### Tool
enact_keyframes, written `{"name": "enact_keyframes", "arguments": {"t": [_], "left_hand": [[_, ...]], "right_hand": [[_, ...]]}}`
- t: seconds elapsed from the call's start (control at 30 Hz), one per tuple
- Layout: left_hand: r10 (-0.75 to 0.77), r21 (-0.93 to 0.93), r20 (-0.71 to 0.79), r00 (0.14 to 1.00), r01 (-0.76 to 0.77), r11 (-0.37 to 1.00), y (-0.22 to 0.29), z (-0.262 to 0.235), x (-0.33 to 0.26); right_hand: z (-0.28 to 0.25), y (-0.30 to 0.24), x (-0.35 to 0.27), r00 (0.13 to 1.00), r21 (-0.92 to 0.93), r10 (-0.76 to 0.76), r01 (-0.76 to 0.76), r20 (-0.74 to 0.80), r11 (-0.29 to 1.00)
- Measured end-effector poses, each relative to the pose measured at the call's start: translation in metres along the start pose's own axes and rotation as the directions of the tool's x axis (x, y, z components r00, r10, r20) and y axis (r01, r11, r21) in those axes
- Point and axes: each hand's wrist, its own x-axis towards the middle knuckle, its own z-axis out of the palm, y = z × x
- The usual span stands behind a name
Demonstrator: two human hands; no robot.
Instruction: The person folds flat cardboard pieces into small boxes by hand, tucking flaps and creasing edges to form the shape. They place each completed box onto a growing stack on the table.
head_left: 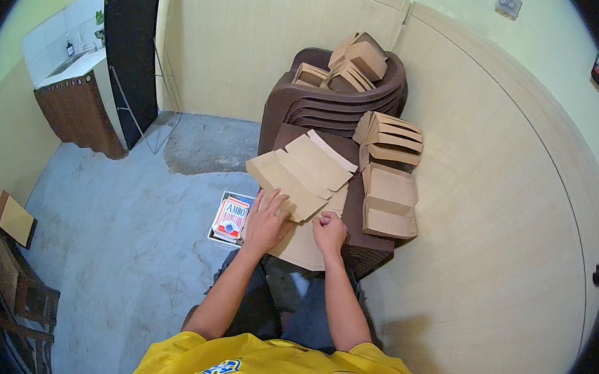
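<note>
Pressing flat with spread fingers, the left hand (266, 220) rests on a sheet of brown cardboard (300, 240) lying at the near edge of the brown plastic stool (372, 250); the right hand (329, 234), fingers curled, pinches the same sheet's fold. Flat box blanks (301, 173) fan out just beyond, folded boxes (389, 200) stacked to the right, a red-and-white box (230, 218) on the floor at left

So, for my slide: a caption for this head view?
Both hands, left hand and right hand, press flat brown cardboard blanks beside folded boxes.
</note>
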Motion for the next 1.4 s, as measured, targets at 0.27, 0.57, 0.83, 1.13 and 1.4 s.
{"name": "enact_keyframes", "arguments": {"t": [0.27, 0.57, 0.83, 1.13, 1.4], "left_hand": [[-0.037, -0.217, 0.198, 0.979, 0.081, 0.973, 0.015, 0.032, -0.012], [-0.201, -0.365, 0.271, 0.941, 0.294, 0.883, 0.046, 0.022, -0.021], [-0.414, -0.462, 0.113, 0.903, 0.417, 0.783, 0.057, 0.036, -0.019], [-0.661, -0.65, 0.474, 0.581, 0.738, 0.182, 0.023, 0.02, -0.003], [-0.634, -0.67, 0.474, 0.611, 0.718, 0.19, 0.028, 0.012, -0.005]], "right_hand": [[0.008, -0.017, 0.007, 1.0, 0.01, 0.004, -0.004, -0.027, 1.0], [0.026, -0.002, 0.011, 0.979, 0.448, 0.205, -0.177, -0.014, 0.876], [-0.001, 0.01, 0.013, 0.912, 0.639, 0.221, -0.401, 0.346, 0.656], [0.0, -0.024, -0.014, 0.949, 0.661, -0.064, -0.165, 0.308, 0.732], [0.001, -0.034, -0.024, 0.987, 0.423, -0.148, 0.107, 0.067, 0.9]]}}
